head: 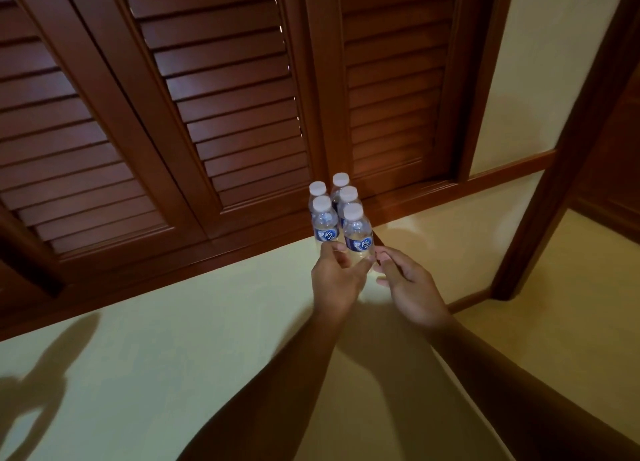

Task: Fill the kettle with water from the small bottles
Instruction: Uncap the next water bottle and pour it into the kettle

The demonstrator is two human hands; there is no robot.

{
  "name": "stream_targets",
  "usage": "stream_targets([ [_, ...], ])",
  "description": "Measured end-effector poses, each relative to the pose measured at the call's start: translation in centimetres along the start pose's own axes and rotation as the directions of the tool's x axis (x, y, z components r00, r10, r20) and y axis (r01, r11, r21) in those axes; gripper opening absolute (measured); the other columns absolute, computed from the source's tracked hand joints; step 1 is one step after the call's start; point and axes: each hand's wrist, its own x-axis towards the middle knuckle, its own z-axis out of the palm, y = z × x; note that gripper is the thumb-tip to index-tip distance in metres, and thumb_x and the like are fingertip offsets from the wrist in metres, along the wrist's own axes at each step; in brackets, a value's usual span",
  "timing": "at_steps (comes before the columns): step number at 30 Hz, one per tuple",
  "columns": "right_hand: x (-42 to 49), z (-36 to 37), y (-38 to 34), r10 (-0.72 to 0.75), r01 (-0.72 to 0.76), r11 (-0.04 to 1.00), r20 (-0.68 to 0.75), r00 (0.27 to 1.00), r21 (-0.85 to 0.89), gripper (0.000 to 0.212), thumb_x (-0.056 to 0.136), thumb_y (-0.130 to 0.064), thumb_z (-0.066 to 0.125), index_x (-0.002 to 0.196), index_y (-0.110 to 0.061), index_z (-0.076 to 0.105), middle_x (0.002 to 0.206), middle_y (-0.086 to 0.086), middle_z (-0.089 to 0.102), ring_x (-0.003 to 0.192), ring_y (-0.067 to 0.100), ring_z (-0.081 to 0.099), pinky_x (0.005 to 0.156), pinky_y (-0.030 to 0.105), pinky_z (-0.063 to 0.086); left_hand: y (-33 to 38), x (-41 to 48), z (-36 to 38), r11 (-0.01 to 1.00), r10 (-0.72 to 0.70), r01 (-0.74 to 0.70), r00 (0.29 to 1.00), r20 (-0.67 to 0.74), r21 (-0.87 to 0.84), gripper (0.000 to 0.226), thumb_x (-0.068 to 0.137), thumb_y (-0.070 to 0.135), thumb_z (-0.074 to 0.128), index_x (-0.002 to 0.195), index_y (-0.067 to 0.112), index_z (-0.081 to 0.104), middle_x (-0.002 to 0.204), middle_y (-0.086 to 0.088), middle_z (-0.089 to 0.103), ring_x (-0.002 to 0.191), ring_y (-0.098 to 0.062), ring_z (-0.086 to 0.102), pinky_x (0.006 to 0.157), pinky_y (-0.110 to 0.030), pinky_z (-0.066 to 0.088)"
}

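Several small clear water bottles [341,206] with white caps and blue labels stand in a tight cluster on the pale floor, close to the wooden doors. The front bottle [358,235] is nearest to me. My left hand [337,277] is at its base, thumb up by the neighbouring bottle and fingers curled round the front bottle's lower part. My right hand [408,284] comes in from the right, its loosely bent fingertips at the same bottle's right side, gripping nothing I can see. No kettle is in view.
Dark brown louvered wooden doors [214,107] fill the back, with a skirting board along the floor. A cream wall [512,90] and a wooden door frame [568,169] stand at the right. Pale yellow floor [173,339] spreads around me.
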Motion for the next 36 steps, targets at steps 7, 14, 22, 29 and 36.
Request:
stream_targets([
  [7,0.5,0.5,-0.1,-0.007,0.007,1.0,-0.04,0.999,0.005,0.025,0.105,-0.023,0.048,0.119,-0.035,0.066,0.116,-0.015,0.07,0.107,0.008,0.068,0.09,0.03,0.058,-0.3,0.3,-0.3,1.0,-0.003,0.003,1.0,0.013,-0.026,0.034,0.087,0.034,0.084,0.107,0.022,0.059,0.09,0.009,0.066,0.088,-0.011,0.065,0.071,-0.011,0.045],
  [14,-1.3,0.6,-0.6,-0.018,0.013,0.996,-0.051,0.999,-0.089,0.027,0.103,-0.028,0.053,0.102,-0.053,0.063,0.099,-0.038,0.067,0.097,-0.004,0.066,0.084,0.015,0.051,-0.9,-0.8,-1.2,0.999,-0.02,0.021,1.0,0.016,-0.04,0.032,0.09,0.031,0.081,0.111,0.024,0.058,0.09,0.012,0.066,0.083,-0.01,0.068,0.07,-0.013,0.05],
  [22,-7.5,3.5,-1.2,-0.133,0.171,0.906,0.122,0.984,-0.387,0.037,0.101,-0.036,0.052,0.138,-0.034,0.056,0.132,-0.025,0.055,0.116,-0.02,0.047,0.09,-0.002,0.032,-2.9,-6.9,-8.3,0.991,0.13,-0.128,0.988,0.088,-0.034,0.037,0.103,0.025,0.064,0.132,0.048,0.062,0.133,0.02,0.068,0.12,0.003,0.065,0.102,-0.017,0.05],
  [29,-13.0,12.1,-3.1,-0.258,0.423,0.85,0.452,0.854,-0.313,0.04,0.101,-0.036,0.052,0.14,-0.027,0.056,0.14,-0.019,0.055,0.129,-0.01,0.045,0.105,0.004,0.027,-6.6,-14.4,-19.2,0.964,0.18,-0.162,0.981,-0.069,0.213,0.07,0.102,0.004,0.056,0.126,0.069,0.051,0.128,0.053,0.054,0.127,0.016,0.054,0.107,-0.007,0.04],
  [36,-20.7,22.8,-5.0,-0.279,0.48,0.872,0.713,0.643,-0.092,0.044,0.102,-0.032,0.054,0.145,-0.03,0.05,0.143,-0.022,0.053,0.134,-0.01,0.042,0.109,0.011,0.033,-11.9,-24.1,-30.0,0.968,0.067,0.021,0.938,-0.339,0.249,0.052,0.1,0.003,0.056,0.146,0.026,0.06,0.143,0.019,0.061,0.133,0.009,0.053,0.11,-0.017,0.046],
])
